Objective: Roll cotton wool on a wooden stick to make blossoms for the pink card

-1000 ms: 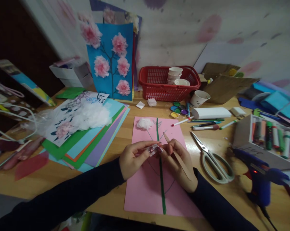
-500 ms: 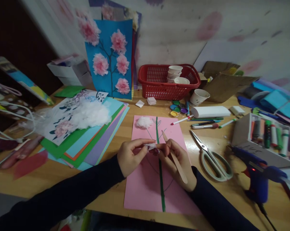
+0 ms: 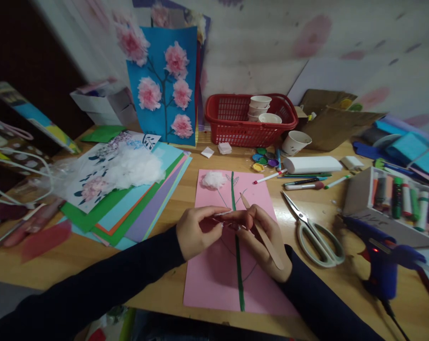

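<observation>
Over a sheet of pink paper (image 3: 207,284), my left hand (image 3: 195,234) and my right hand (image 3: 271,232) meet fingertip to fingertip. Between them is a small, thin, whitish piece (image 3: 222,214), mostly hidden by the fingers; it looks like tissue paper. My right hand also keeps a flat wooden stick (image 3: 269,247) across its palm, the pointed end aimed away from me. A green stem (image 3: 238,270) runs down the pink sheet, with thin drawn branches and leaf outlines. One fluffy white puff (image 3: 213,180) sits at the sheet's upper left.
White-handled scissors (image 3: 319,239) and a blue glue gun (image 3: 383,260) lie to the right, by a box of markers (image 3: 360,201). Behind stand a red basket (image 3: 232,132) and a blue flower picture (image 3: 157,52). Coloured papers (image 3: 146,222) with white fluff (image 3: 132,166) spread left.
My fingertips have shifted slightly, and the whitish piece shows less between them. My right index finger reaches farther left toward my left fingers. The wooden stick stays in my right hand.
</observation>
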Tool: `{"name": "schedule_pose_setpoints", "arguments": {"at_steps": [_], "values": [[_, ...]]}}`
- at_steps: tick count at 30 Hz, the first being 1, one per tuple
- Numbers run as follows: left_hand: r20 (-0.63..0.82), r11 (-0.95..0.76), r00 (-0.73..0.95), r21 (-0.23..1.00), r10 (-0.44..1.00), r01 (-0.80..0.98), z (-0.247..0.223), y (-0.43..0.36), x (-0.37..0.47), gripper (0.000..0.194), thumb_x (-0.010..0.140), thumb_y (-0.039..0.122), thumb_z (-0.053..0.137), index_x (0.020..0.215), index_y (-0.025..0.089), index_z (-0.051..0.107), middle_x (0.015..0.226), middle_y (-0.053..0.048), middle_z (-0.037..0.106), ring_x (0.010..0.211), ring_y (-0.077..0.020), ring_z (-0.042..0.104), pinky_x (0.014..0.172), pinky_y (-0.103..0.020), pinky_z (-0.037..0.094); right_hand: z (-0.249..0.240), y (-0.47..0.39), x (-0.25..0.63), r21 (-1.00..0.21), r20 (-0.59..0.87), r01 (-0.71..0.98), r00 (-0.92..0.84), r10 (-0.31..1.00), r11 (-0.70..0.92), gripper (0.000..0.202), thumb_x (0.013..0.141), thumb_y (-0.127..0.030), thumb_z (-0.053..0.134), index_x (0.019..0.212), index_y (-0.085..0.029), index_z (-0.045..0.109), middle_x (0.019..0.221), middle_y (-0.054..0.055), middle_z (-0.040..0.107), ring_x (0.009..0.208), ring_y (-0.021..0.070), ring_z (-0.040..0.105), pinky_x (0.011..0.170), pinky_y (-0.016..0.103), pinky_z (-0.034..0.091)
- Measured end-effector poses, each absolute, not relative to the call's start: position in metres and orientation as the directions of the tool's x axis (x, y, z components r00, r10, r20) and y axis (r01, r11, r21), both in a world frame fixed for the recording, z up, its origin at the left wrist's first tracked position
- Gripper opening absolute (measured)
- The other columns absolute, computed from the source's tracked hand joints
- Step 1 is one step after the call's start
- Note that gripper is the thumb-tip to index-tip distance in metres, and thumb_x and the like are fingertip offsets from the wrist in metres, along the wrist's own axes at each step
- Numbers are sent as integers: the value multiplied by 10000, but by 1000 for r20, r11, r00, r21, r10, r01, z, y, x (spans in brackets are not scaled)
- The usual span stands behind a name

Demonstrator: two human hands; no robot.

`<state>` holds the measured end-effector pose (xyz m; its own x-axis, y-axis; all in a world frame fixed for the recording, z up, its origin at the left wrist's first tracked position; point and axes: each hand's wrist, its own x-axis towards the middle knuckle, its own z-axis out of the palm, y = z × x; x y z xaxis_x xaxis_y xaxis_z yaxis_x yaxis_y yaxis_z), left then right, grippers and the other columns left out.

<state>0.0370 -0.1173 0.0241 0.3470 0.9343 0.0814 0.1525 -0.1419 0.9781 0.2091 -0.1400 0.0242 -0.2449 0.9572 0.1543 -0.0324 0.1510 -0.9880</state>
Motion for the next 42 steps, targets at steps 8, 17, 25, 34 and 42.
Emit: {"name": "schedule_pose_setpoints", "arguments": {"at_steps": [8, 17, 25, 34, 42], "values": [[-149, 227, 397, 961, 906, -159, 23, -110, 39, 318, 754, 339, 638, 936, 78, 641, 887, -119, 715, 765, -175, 680, 762, -292, 544, 26, -136, 207, -967, 253, -10, -10, 967, 253, 227, 818, -197, 598, 749, -226, 384, 954, 72, 674, 878, 193, 638, 785, 369, 492], [-226, 369, 492, 904, 841, -215, 25, -114, 42, 405, 651, 405, 735, 876, 96, 600, 815, -67, 688, 753, -154, 664, 781, -282, 523, 20, -138, 204, -960, 279, 9, -14, 960, 279, 279, 786, -165, 633, 692, -225, 377, 858, 45, 686, 774, 169, 659, 640, 289, 531], [-214, 288, 437, 951, 874, -112, 27, -115, 41, 266, 702, 360, 671, 774, 122, 578, 650, -16, 641, 657, -152, 651, 669, -266, 525, 26, -139, 201, -949, 312, 43, -8, 950, 312, 280, 789, -146, 620, 680, -228, 375, 810, 29, 689, 724, 154, 654, 630, 283, 526], [-193, 284, 485, 951, 853, -121, 25, -115, 42, 261, 742, 370, 616, 834, 128, 576, 728, -40, 662, 676, -150, 647, 705, -279, 517, 27, -144, 204, -959, 282, -1, -133, 950, 284, 224, 822, -168, 573, 727, -230, 380, 981, 92, 684, 909, 211, 645, 760, 372, 511], [-207, 329, 505, 929, 838, -166, 29, -115, 40, 282, 735, 388, 632, 825, 128, 572, 755, -45, 664, 691, -150, 646, 688, -269, 518, 33, -143, 207, -952, 283, 61, -194, 939, 299, 171, 846, -220, 536, 749, -230, 396, 1027, 111, 668, 948, 223, 629, 768, 376, 508]]}}
